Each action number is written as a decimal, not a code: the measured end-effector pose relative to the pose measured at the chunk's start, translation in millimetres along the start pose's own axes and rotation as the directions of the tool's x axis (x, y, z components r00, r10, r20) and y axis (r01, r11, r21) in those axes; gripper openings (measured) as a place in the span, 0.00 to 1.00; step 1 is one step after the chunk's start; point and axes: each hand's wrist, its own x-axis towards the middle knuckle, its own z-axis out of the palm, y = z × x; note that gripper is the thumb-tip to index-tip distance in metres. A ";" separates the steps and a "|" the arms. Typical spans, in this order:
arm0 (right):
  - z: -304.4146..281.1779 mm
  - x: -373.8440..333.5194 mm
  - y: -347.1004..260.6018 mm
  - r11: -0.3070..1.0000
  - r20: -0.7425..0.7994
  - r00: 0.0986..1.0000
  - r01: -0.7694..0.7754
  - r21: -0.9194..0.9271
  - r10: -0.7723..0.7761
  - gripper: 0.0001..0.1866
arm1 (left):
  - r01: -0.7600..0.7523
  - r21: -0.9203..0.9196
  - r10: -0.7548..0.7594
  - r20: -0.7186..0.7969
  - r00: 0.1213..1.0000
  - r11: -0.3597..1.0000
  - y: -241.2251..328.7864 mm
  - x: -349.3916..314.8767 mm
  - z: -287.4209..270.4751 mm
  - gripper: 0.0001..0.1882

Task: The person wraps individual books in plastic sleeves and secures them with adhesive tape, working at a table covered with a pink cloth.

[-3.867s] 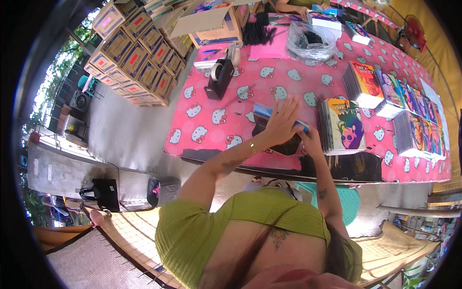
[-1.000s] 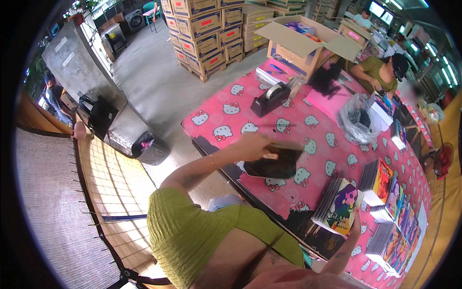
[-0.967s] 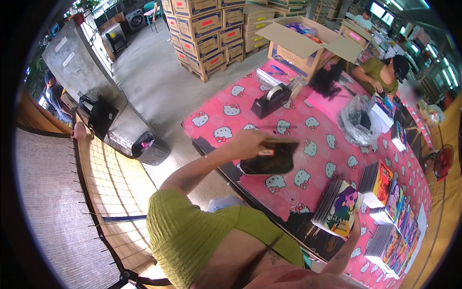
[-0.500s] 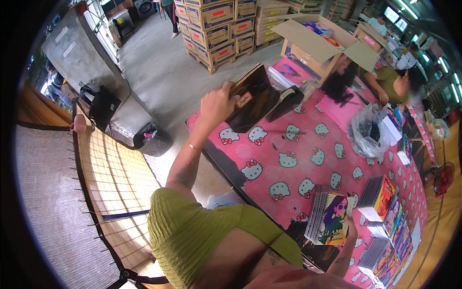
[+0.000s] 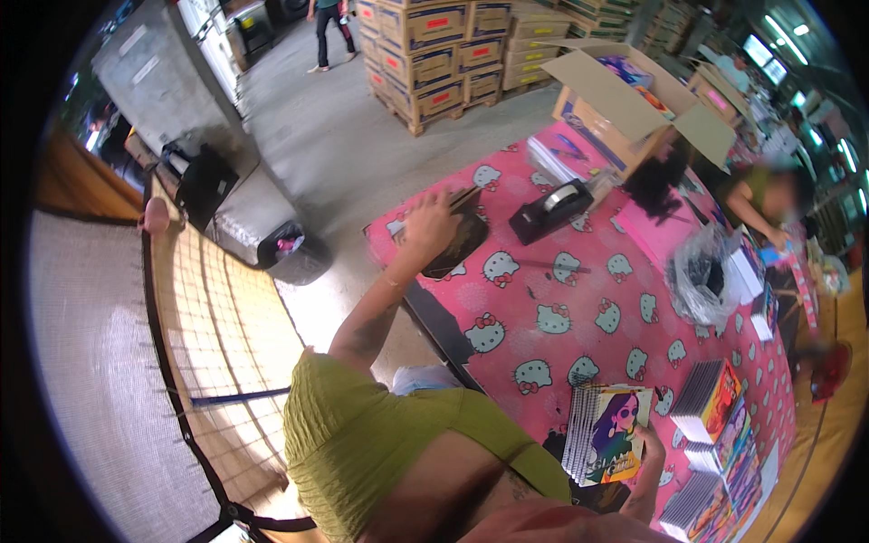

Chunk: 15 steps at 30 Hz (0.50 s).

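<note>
My left hand [image 5: 431,224] grips the upper edge of a dark brown, flat box-like thing [image 5: 463,246] at the table's far left corner. It is smeared by motion, and its exact kind is unclear. Close to its right stands a black tape dispenser [image 5: 549,214]. Near the front, my right hand [image 5: 650,447] is closed around the right edge of a stack of booklets [image 5: 608,438], whose cover shows a purple-haired figure with sunglasses. To the right of that hand lie more stacks of colourful booklets [image 5: 711,400].
A pink patterned cloth [image 5: 543,321] covers the table. On it are an open carton [image 5: 602,136], a clear plastic bag [image 5: 701,271] and a pink sheet [image 5: 656,226]. A co-worker [image 5: 760,195] sits at the right. Stacked cartons [image 5: 425,63] and a bin [image 5: 294,253] stand beyond.
My left hand has brought the dark box-like thing down and tilted it, away from the tape dispenser. My right hand stays at the booklets. A person walks farther into view at the back.
</note>
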 end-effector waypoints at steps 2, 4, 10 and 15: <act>5.0 0.9 -5.5 1.000 -0.023 1.000 -0.012 -0.025 0.011 0.35 | -0.067 -0.110 0.058 -0.084 0.995 0.992 19.5 14.0 6.5 0.22; 9.5 4.7 -8.7 0.999 -0.015 1.000 -0.019 -0.035 0.019 0.35 | -0.239 -0.158 0.241 -0.006 0.971 0.958 43.8 12.4 40.5 0.12; 25.2 -3.2 -10.1 1.000 0.017 1.000 -0.019 -0.015 0.019 0.35 | -0.614 -0.247 0.640 0.031 0.768 0.750 126.5 -62.6 142.1 0.31; 40.7 0.8 -23.7 1.000 0.067 0.998 -0.015 -0.027 0.017 0.35 | -0.590 -0.253 0.628 0.100 0.772 0.767 113.8 -82.1 154.0 0.30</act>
